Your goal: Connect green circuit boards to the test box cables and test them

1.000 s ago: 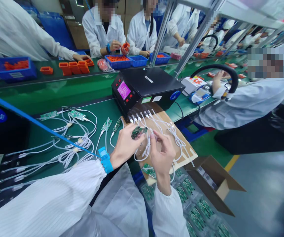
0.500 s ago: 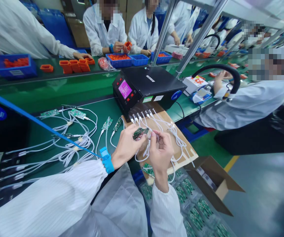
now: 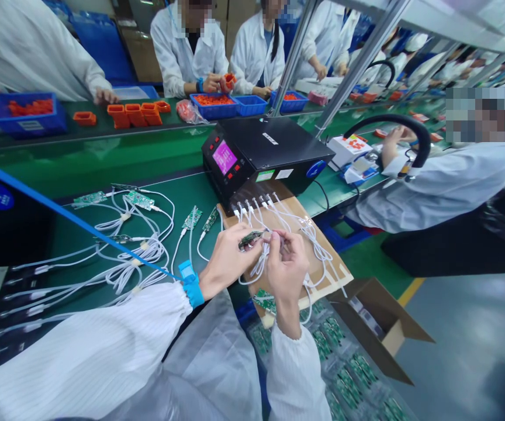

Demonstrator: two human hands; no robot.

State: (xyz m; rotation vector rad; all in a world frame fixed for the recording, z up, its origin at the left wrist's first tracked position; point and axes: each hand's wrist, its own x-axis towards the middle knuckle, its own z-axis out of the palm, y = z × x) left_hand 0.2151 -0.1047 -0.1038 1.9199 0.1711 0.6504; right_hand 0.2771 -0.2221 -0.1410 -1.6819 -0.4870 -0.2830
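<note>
My left hand (image 3: pixel 226 254), with a blue strap (image 3: pixel 190 282) at its wrist, grips a small green circuit board (image 3: pixel 251 238) between thumb and fingers. Close against the board's right edge, my right hand (image 3: pixel 286 263) is closed in a pinch on the end of a white cable, mostly covered by the fingertips. Below the hands, another green board (image 3: pixel 265 300) lies by the cardboard sheet (image 3: pixel 334 263). White cables (image 3: pixel 318 245) run over that sheet from a black test box (image 3: pixel 274 143) with a lit pink screen.
Wired boards (image 3: pixel 141 199) and tangled white cables (image 3: pixel 147 254) cover the bench on the left. Trays of boards (image 3: pixel 346 386) sit low at front right, beside an open carton (image 3: pixel 375 318). A blue cord (image 3: pixel 59 207) crosses the left side. Co-workers handle orange parts beyond.
The board in my left hand has tilted to a more edge-on view, while both hands stay nearly in place. Across the bench, a co-worker's hand has drawn back left from the orange parts.
</note>
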